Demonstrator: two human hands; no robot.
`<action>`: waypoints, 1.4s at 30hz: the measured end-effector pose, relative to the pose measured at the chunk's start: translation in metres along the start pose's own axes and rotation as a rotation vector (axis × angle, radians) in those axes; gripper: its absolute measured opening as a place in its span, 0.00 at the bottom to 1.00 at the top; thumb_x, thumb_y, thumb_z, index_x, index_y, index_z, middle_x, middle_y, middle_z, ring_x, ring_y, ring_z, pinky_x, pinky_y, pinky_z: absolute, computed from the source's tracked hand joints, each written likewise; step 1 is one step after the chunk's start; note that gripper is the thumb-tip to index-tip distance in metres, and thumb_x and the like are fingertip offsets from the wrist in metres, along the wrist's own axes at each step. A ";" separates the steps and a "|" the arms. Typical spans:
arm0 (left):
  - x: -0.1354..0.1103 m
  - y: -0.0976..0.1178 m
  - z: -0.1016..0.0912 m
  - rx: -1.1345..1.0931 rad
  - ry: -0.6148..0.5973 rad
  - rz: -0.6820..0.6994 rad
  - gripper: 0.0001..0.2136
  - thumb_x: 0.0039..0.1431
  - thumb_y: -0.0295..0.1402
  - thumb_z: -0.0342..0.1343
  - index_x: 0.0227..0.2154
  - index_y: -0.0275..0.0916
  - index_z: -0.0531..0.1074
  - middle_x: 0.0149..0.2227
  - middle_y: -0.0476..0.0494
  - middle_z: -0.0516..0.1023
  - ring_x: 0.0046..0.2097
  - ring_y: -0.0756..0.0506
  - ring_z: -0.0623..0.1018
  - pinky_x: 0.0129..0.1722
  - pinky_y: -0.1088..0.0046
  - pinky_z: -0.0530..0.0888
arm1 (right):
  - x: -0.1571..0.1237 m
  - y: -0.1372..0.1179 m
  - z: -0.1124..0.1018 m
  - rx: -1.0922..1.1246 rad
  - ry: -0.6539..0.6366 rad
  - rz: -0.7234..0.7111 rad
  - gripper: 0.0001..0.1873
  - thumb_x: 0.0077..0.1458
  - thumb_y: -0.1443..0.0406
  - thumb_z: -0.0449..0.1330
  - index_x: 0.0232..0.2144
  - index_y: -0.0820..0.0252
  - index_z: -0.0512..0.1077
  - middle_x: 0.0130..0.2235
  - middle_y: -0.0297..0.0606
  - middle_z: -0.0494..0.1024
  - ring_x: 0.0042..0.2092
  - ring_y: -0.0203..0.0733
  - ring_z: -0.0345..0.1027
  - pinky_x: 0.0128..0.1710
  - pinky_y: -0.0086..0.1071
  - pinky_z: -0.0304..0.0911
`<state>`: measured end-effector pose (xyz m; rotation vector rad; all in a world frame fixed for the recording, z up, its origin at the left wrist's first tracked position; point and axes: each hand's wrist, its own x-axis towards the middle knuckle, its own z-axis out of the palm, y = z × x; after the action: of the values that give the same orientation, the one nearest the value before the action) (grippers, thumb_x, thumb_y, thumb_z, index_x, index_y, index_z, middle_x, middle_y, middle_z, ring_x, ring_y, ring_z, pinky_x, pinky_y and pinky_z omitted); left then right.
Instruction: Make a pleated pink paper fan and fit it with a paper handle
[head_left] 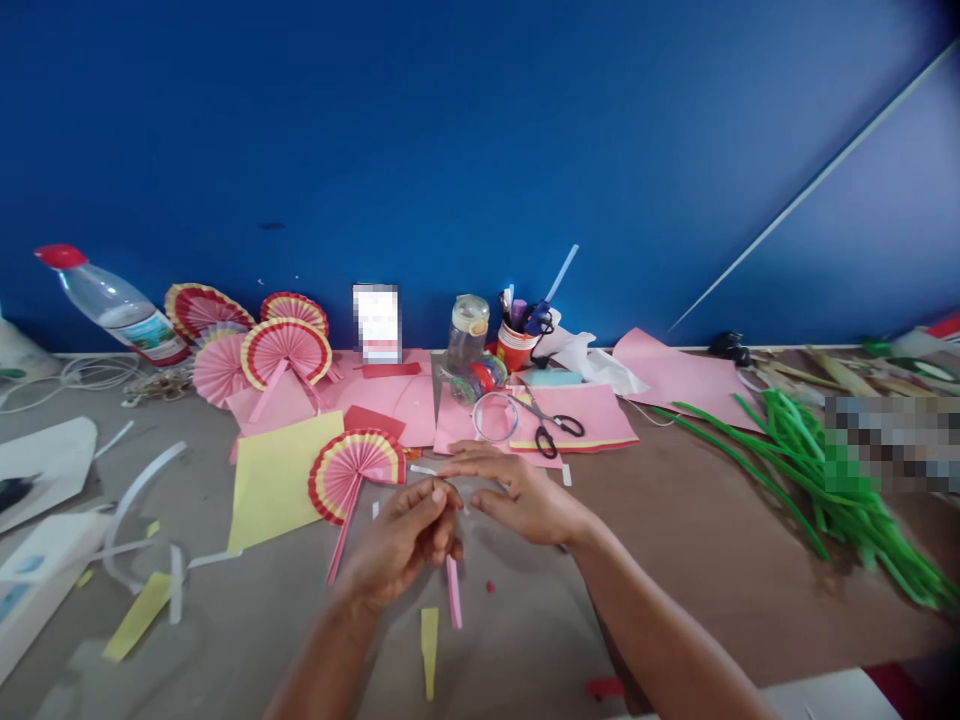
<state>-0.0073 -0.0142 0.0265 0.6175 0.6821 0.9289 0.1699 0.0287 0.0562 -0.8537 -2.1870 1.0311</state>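
My left hand [405,545] is closed around the top of a narrow pink paper strip [454,592] that hangs down over the table. My right hand [517,493] hovers just right of it with fingers spread, fingertips close to the left hand's. A red-and-yellow paper fan [352,470] on a pink stick lies just left of both hands, partly on a yellow sheet [274,480]. A yellow paper sliver [429,645] lies below the strip.
Several finished fans [281,350] lean against the blue wall, beside a lying plastic bottle [120,310]. Pink sheets [577,412], scissors [555,428], a clear tape ring [495,416], a jar [466,335] and a pen cup [516,345] sit behind the hands. Green stems [817,470] lie right.
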 end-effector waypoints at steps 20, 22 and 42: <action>0.004 -0.001 -0.020 0.998 0.467 0.349 0.09 0.48 0.35 0.60 0.34 0.42 0.76 0.32 0.44 0.77 0.33 0.44 0.74 0.33 0.72 0.66 | -0.075 0.031 0.018 0.437 0.421 0.266 0.16 0.57 0.63 0.52 0.49 0.52 0.65 0.44 0.42 0.72 0.44 0.43 0.69 0.43 0.39 0.65; 0.003 -0.014 -0.020 1.109 0.449 0.352 0.08 0.48 0.33 0.59 0.33 0.42 0.75 0.32 0.44 0.76 0.33 0.43 0.74 0.32 0.71 0.65 | -0.076 0.032 0.038 0.348 0.413 0.330 0.27 0.55 0.65 0.53 0.57 0.52 0.55 0.44 0.42 0.72 0.43 0.43 0.70 0.45 0.40 0.65; 0.016 -0.033 -0.013 1.050 0.442 0.357 0.19 0.55 0.31 0.51 0.51 0.39 0.58 0.28 0.50 0.73 0.30 0.48 0.74 0.33 0.72 0.70 | -0.012 0.042 0.077 0.627 0.462 0.498 0.32 0.46 0.68 0.55 0.55 0.62 0.53 0.27 0.30 0.73 0.29 0.37 0.66 0.32 0.32 0.61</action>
<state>0.0060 -0.0134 -0.0103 1.5188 1.5166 1.0073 0.1354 0.0068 -0.0223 -1.1969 -1.1799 1.4638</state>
